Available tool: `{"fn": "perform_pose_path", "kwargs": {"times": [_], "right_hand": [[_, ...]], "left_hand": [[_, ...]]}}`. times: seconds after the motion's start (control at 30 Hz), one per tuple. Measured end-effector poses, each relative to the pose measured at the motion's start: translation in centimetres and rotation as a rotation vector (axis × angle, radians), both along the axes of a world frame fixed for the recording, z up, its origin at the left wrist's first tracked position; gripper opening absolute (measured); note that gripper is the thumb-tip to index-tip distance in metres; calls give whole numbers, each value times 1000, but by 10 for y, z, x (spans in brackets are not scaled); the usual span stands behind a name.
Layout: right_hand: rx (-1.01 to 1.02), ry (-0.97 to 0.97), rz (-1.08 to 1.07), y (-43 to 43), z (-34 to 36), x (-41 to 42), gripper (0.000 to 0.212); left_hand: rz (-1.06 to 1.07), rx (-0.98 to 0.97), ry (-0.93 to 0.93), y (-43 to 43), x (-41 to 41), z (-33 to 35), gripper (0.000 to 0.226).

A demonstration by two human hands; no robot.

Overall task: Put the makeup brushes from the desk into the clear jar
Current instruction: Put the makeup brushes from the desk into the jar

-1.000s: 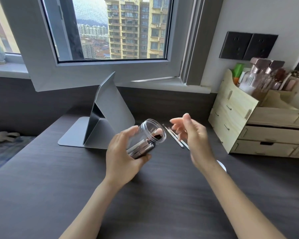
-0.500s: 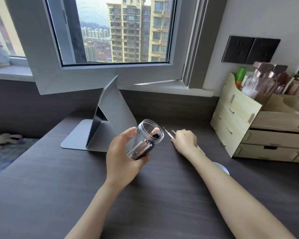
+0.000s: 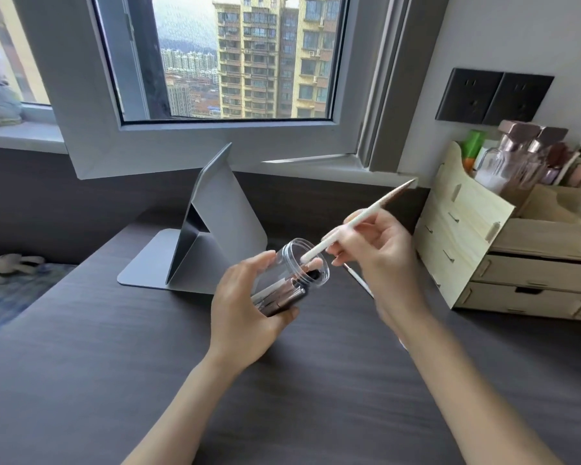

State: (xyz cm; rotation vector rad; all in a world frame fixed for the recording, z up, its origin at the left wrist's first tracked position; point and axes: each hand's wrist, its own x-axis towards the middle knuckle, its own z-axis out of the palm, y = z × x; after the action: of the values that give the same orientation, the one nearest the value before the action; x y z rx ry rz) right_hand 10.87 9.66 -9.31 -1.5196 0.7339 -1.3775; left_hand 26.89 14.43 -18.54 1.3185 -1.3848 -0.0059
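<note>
The left hand (image 3: 245, 307) grips the tilted jar (image 3: 291, 275), which already holds several brushes. The right hand (image 3: 373, 253) pinches a white-handled brush (image 3: 356, 223), its handle end at the jar's mouth. Below that grip, one more brush (image 3: 359, 280) lies on the desk (image 3: 182, 364), still to collect.

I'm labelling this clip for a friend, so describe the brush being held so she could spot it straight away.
Start at the wooden drawer organiser on the right of the dark desk and look left to the right hand. Its grip holds a slim white-handled brush, bristles up toward the windowsill, handle end at the clear jar's mouth. Unlike the brushes already inside, it sticks out.
</note>
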Motion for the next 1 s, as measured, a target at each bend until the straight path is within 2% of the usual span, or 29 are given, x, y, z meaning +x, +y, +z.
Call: {"fn": "perform_pose_path", "kwargs": {"times": [0.07, 0.1, 0.13, 0.2, 0.23, 0.3, 0.37, 0.4, 0.43, 0.47, 0.53, 0.67, 0.73, 0.9, 0.97, 1.0], "right_hand": [[-107, 192, -12, 12, -9, 6, 12], [-183, 320, -43, 15, -14, 10, 6], [-259, 447, -78, 17, -19, 11, 10], [-376, 595, -124, 16, -25, 11, 34], [-404, 605, -121, 16, -25, 11, 37], [-359, 533, -47, 15, -22, 8, 28], [-188, 314, 15, 7, -21, 3, 26], [-127, 238, -42, -3, -23, -1, 28], [-93, 246, -147, -15, -28, -5, 29], [-70, 342, -268, -30, -36, -10, 27], [-34, 697, -456, -60, -53, -17, 22], [-1, 1343, -482, -96, -87, -18, 31], [-31, 1495, -514, -103, -95, -16, 34], [-202, 1616, -546, -107, -100, -7, 28], [-197, 1509, -574, -99, -93, -5, 26], [-171, 1360, -610, -94, -85, -6, 26]], "left_hand": [[-2, -5, -21, 1, -1, 0, 77], [-3, -5, -23, 1, -1, -1, 77], [-6, -7, -23, 1, -1, -1, 77], [-13, -20, -34, 1, -2, -1, 76], [-15, -24, -39, 1, -2, -1, 76], [-10, -23, -35, 0, -2, 0, 76], [-7, -17, -20, 0, -1, -1, 76], [-5, -16, -11, 0, 0, -2, 76], [-1, -17, -4, -1, 1, -2, 76], [2, -18, 1, -1, 2, -2, 76], [10, -21, 1, -1, 2, -2, 75], [6, -18, 0, -1, 2, -3, 74], [2, -19, -2, -1, 2, -3, 74], [-1, -13, -8, -1, 2, -2, 74], [-3, -12, -11, 0, 2, -3, 74], [-4, -12, -11, 0, 1, -3, 74]]}}
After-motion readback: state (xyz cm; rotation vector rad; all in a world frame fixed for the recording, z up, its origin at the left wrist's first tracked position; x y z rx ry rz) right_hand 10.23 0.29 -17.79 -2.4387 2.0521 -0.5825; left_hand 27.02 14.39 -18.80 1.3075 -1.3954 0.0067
